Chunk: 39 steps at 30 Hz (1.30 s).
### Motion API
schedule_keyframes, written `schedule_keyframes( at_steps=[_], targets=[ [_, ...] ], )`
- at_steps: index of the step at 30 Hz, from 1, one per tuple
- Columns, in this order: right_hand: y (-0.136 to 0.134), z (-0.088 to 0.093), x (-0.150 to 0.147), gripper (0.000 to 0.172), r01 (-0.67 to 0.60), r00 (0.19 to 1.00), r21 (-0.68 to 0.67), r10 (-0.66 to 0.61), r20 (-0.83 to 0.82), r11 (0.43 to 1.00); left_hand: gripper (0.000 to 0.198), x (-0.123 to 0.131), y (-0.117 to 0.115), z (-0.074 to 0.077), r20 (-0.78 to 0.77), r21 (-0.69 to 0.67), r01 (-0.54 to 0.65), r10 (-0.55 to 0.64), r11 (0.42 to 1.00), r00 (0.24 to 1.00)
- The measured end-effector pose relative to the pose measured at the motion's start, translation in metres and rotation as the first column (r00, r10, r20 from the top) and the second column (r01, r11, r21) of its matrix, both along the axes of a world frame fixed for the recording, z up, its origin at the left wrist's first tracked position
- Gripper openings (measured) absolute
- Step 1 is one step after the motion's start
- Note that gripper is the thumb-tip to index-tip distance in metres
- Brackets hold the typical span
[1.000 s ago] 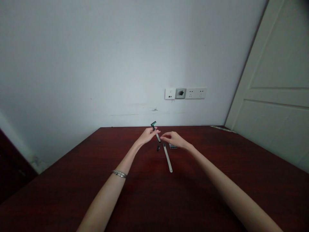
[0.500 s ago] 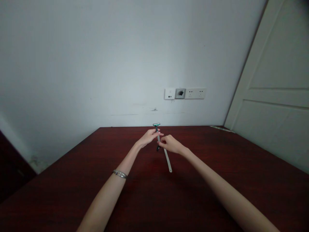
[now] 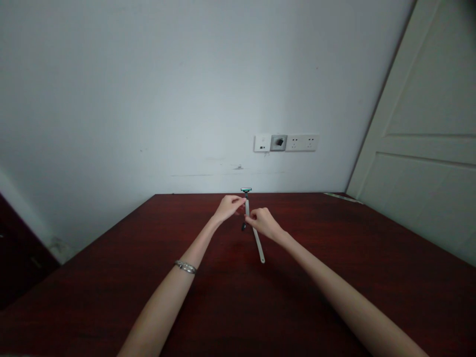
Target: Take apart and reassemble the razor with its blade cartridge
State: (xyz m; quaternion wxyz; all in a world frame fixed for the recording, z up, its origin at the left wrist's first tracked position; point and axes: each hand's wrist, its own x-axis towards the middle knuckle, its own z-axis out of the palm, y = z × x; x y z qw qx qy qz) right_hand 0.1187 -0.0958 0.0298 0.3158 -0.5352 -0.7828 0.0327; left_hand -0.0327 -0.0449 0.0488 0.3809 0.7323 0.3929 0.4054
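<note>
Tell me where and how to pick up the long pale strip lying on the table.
Pinch the pale strip by its long edges, just short of the holed end, coming from the wearer's side. That end probably suits best: it lies exposed, pointing toward the wearer, while the right hand, at the razor, hides its far end.

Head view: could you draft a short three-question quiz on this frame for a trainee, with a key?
1. Which of these do the fingers of the right hand hold?
A) a cup
B) a razor
C) a pair of scissors
2. True or false: the razor's green-edged head is at the end pointing toward the wall.
3. On which side, the person's left or right, is the silver bracelet worn?

Key: 1. B. 2. True. 3. Left.
</note>
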Motion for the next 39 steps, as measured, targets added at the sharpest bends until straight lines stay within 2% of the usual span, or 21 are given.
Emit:
schedule_keyframes(
  at_steps=[4,9,14,17,21,25,29,33,36,39],
  targets=[
    [0.001,-0.002,-0.003,0.036,0.004,1.000,-0.002,-0.004,-0.002,1.000,0.030,0.004,-0.004,0.005,0.026,-0.028,-0.117,0.118,0.993,0.993],
    [0.006,-0.011,-0.005,0.033,0.011,1.000,0.001,-0.011,0.015,1.000,0.024,0.013,-0.005,0.002,-0.029,0.020,-0.276,0.276,0.961,0.961],
    [0.008,-0.016,-0.008,0.031,0.042,0.998,-0.019,-0.042,0.039,0.999,0.029,0.014,0.000,-0.005,-0.108,0.140,-0.306,0.322,0.942,0.941],
    [0.006,-0.013,-0.006,0.040,-0.025,1.000,-0.103,0.024,-0.018,0.994,0.031,0.011,0.003,-0.008,-0.149,0.140,-0.318,0.337,0.938,0.929],
    [0.009,-0.005,0.010,0.056,-0.152,0.978,-0.321,0.094,-0.188,0.935,0.030,0.004,0.009,-0.013,-0.222,0.002,-0.320,0.313,0.947,0.924],
    [0.022,-0.002,0.035,0.064,-0.141,0.940,-0.418,-0.012,-0.341,0.897,0.030,-0.004,0.014,-0.022,-0.384,-0.061,-0.270,0.227,0.961,0.895],
    [0.036,-0.005,0.055,0.067,-0.141,0.899,-0.456,-0.079,-0.432,0.879,0.030,-0.011,0.011,-0.030,-0.497,-0.175,-0.200,0.089,0.964,0.863],
    [0.044,-0.010,0.065,0.067,-0.158,0.870,-0.481,-0.108,-0.480,0.862,0.030,-0.011,0.010,-0.036,-0.542,-0.229,-0.183,0.031,0.956,0.840],
    [0.046,-0.011,0.066,0.067,-0.172,0.863,-0.489,-0.109,-0.494,0.855,0.031,-0.008,0.011,-0.040,-0.601,-0.227,-0.173,0.002,0.958,0.799],
    [0.046,-0.010,0.066,0.067,-0.162,0.870,-0.506,-0.119,-0.479,0.847,0.030,-0.005,0.011,-0.042,-0.682,-0.171,-0.150,-0.007,0.974,0.731]
  ],
)
